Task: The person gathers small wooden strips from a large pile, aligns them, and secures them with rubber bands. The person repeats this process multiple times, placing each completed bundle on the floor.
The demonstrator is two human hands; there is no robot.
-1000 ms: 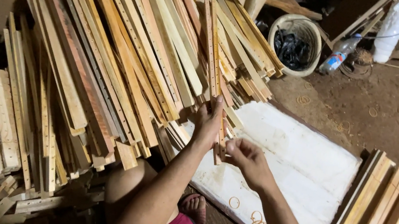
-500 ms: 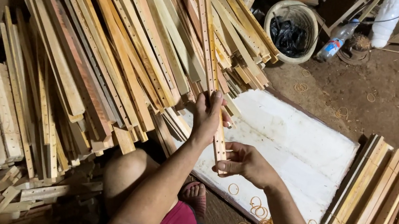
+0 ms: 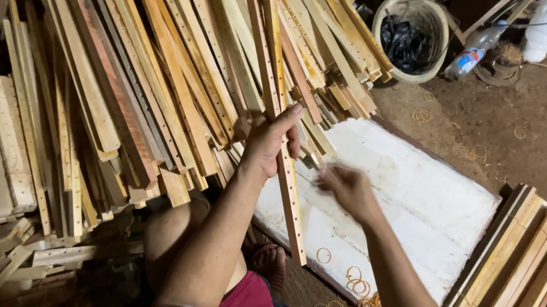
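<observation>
Released by the blurred, seemingly loose right hand (image 3: 346, 188), the slat (image 3: 283, 141), left hand (image 3: 269, 141)-gripped, points away.

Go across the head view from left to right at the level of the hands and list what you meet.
Pile of wooden slats → left hand gripping a slat with holes → right hand → white board → stack of slats at the right edge.

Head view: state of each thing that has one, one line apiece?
Left hand: closed around a wooden slat.
Wooden slat: lifted, slanting over the board, row of holes showing.
Right hand: blurred, grip unclear.
White board: lying flat.
Bucket: upright, holds black material.
Plastic bottle: lying on its side.
Rubber bands: loose, scattered.
</observation>
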